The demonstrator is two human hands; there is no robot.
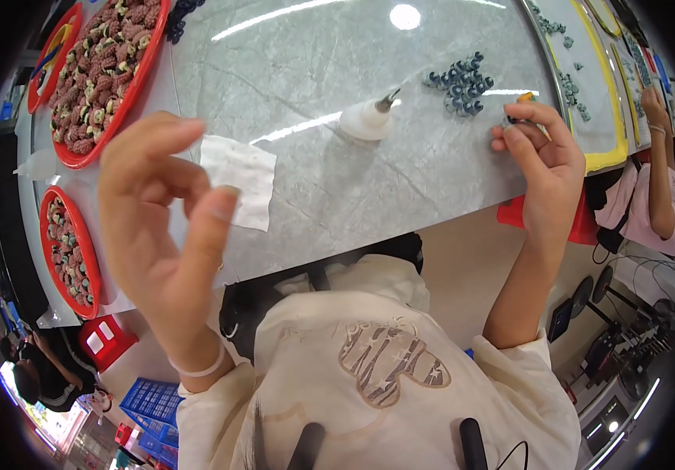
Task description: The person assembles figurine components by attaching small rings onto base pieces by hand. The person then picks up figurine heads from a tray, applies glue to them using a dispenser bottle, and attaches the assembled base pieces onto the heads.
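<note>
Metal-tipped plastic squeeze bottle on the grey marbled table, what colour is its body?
White; the squeeze bottle shows best in the head view.

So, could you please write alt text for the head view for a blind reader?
A bare right hand pinches what looks like a small dark piece over a grey marbled table, the left hand raised, half curled. The table holds a white metal-tipped bottle, a square white cloth and a pile of blue-grey pieces.
</note>
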